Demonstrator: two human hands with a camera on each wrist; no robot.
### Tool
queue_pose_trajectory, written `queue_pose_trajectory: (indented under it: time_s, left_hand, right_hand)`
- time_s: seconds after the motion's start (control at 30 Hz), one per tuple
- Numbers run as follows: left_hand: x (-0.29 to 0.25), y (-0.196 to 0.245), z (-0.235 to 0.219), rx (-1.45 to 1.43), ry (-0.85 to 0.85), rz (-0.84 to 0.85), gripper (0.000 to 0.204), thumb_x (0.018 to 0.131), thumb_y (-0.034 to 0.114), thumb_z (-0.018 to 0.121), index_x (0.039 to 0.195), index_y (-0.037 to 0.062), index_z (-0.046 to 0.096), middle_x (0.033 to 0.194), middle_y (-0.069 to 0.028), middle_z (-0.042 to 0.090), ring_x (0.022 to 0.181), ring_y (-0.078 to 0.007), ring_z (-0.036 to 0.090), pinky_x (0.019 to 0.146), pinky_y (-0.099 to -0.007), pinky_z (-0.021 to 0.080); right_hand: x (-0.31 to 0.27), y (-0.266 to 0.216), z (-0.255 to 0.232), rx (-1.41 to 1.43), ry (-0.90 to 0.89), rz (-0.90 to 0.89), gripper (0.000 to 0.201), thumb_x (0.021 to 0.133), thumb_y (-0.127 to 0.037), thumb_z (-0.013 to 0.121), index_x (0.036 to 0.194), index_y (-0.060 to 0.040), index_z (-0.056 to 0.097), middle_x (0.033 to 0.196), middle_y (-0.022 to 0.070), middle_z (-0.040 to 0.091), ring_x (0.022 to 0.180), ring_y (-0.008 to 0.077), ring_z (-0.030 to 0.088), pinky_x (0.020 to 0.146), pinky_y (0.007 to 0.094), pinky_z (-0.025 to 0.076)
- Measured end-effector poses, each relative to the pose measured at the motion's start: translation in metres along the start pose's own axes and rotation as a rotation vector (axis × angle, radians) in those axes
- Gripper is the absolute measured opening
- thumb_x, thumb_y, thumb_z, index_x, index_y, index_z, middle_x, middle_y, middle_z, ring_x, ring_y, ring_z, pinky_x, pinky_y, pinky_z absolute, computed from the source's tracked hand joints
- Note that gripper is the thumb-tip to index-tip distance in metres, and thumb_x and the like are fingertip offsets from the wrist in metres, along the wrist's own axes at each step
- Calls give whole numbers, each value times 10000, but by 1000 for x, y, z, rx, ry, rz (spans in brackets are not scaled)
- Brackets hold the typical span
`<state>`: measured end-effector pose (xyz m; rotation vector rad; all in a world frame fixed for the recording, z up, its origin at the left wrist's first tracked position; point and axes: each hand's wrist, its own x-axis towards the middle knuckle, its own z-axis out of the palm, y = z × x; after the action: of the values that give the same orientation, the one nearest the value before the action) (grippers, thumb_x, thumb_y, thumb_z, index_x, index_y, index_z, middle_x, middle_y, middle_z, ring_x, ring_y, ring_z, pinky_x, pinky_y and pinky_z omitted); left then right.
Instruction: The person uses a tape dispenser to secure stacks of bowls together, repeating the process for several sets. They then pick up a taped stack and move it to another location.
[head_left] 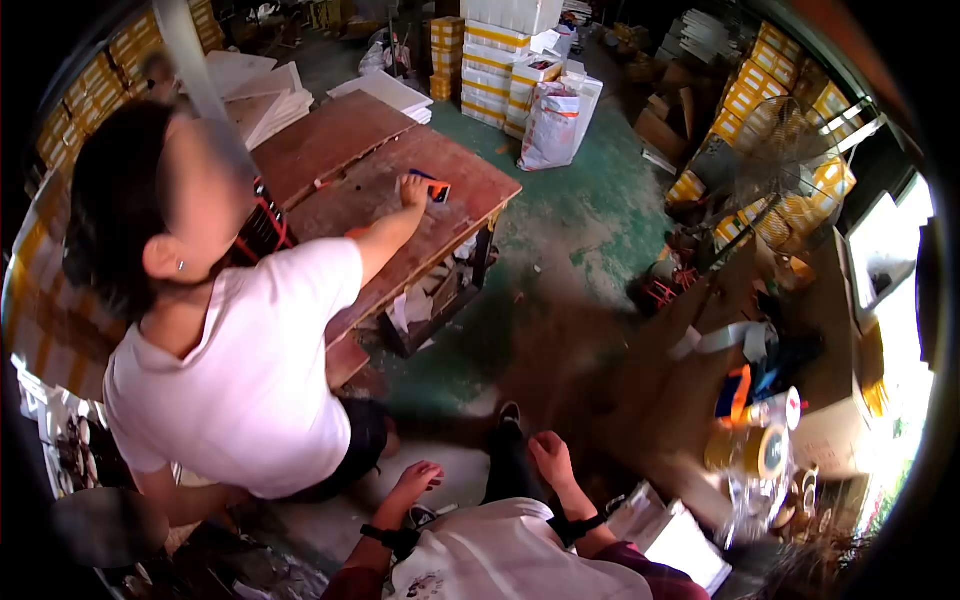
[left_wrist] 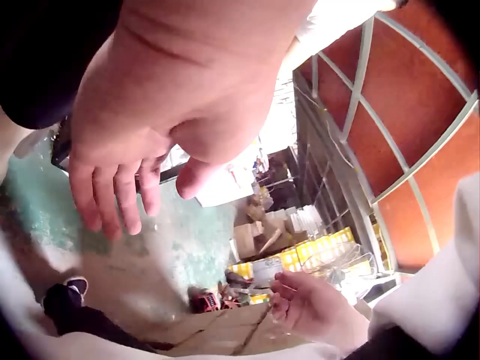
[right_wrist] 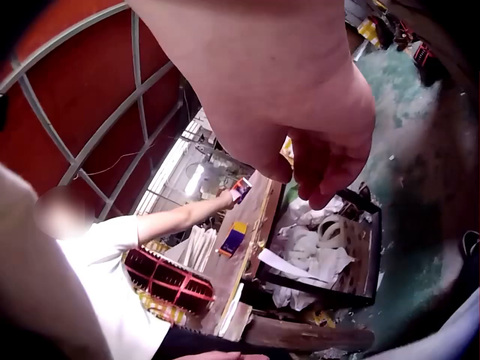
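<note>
My left hand point(head_left: 418, 481) is held in front of my body with nothing in it; in the left wrist view its fingers point(left_wrist: 126, 196) hang down, slightly bent. My right hand point(head_left: 551, 460), also bare, is raised at the other side, its fingers point(right_wrist: 330, 169) loosely curled. Both hands are apart from the worn reddish wooden table point(head_left: 380, 165). Beside me a person in a white shirt point(head_left: 250, 360) stretches an arm over the table, their hand point(head_left: 412, 190) at a small blue and orange item point(head_left: 436, 188). A second blue and yellow item point(right_wrist: 233, 238) lies on the table in the right wrist view.
Beneath the table, a dark-framed bin point(right_wrist: 373, 259) holds white scraps. White boxes with yellow tape point(head_left: 490, 75) and a white sack point(head_left: 550, 125) stand beyond it. At right are a large fan point(head_left: 785, 150), cardboard point(head_left: 690, 380) and tape rolls point(head_left: 770, 450). Green floor point(head_left: 560, 230) lies between.
</note>
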<state>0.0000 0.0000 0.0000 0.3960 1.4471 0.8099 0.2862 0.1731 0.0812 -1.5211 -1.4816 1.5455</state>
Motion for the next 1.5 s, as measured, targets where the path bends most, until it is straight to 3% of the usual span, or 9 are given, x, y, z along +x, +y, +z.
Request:
queue_pose_trajectory:
  time_s: [0.23, 0.5, 0.67, 0.7, 0.8, 0.97, 1.1, 1.43, 1.5]
  left_hand:
    - [125, 106, 36, -52, 167, -140, 350, 962, 359, 613, 1145, 63, 645, 1097, -77, 716, 930, -196, 674, 809, -331, 511]
    - [283, 280, 37, 2, 230, 465, 166, 992, 186, 624, 998, 25, 664, 879, -74, 714, 764, -128, 673, 629, -263, 525]
    - [430, 479, -40, 46, 610, 821, 105, 1012, 174, 580, 1028, 71, 586, 875, -108, 672, 740, -186, 629, 687, -332, 521]
    - [438, 529, -62, 467, 906, 835, 150, 978, 117, 583, 1120, 73, 591, 945, -135, 676, 827, -242, 667, 724, -377, 533]
    - [462, 640, -109, 817, 981, 608, 365, 881, 3, 587, 1238, 83, 592, 1149, -127, 646, 1064, -335, 616, 936, -453, 492]
    - [537, 666, -194, 1437, 502, 612, 514, 803, -56, 594, 1289, 111, 590, 1335, -108, 560, 1278, -341, 483, 1152, -459, 329]
    - [559, 657, -194, 1365, 435, 514, 319, 804, -8, 608, 1103, 100, 624, 1166, -107, 637, 1140, -340, 572, 991, -458, 455]
    - [518, 667, -168, 707, 965, 227, 219, 773, 16, 584, 962, 44, 691, 906, -155, 707, 862, -370, 688, 735, -452, 547]
    - [494, 724, -125, 257, 1001, 236, 194, 803, 14, 568, 929, 7, 715, 748, -157, 698, 714, -249, 703, 641, -388, 529]
  right_hand:
    - [184, -25, -108, -154, 3, -51, 238, 949, -209, 641, 999, 23, 646, 783, 76, 689, 690, 130, 655, 616, 286, 521]
    - [340, -78, -177, -73, -23, 37, 198, 962, -175, 625, 994, 20, 632, 817, 75, 688, 714, 122, 659, 627, 275, 523]
    - [439, -154, -167, -126, -140, 119, 175, 968, -154, 610, 998, 15, 640, 835, 75, 702, 708, 132, 671, 632, 261, 527]
    - [466, -160, -163, -144, -158, 128, 180, 968, -158, 609, 1003, 16, 643, 838, 75, 703, 713, 131, 672, 635, 264, 528]
    - [540, -173, -160, -205, -220, 132, 200, 970, -167, 603, 1030, 17, 652, 848, 74, 706, 734, 132, 675, 646, 268, 533]
    - [643, -255, -139, -247, -236, 151, 201, 968, -161, 600, 1040, 23, 640, 854, 76, 707, 750, 133, 675, 667, 271, 536]
    - [713, -289, -128, -293, -266, 77, 197, 972, -173, 606, 1031, 12, 639, 853, 73, 704, 757, 131, 672, 677, 267, 536]
    - [886, -382, -81, -311, -544, -24, 144, 977, -102, 580, 988, 30, 637, 835, 85, 702, 766, 135, 671, 732, 269, 546]
    - [923, -397, -63, -314, -669, -11, 152, 987, -112, 584, 1003, 32, 631, 858, 78, 698, 788, 135, 673, 739, 263, 542]
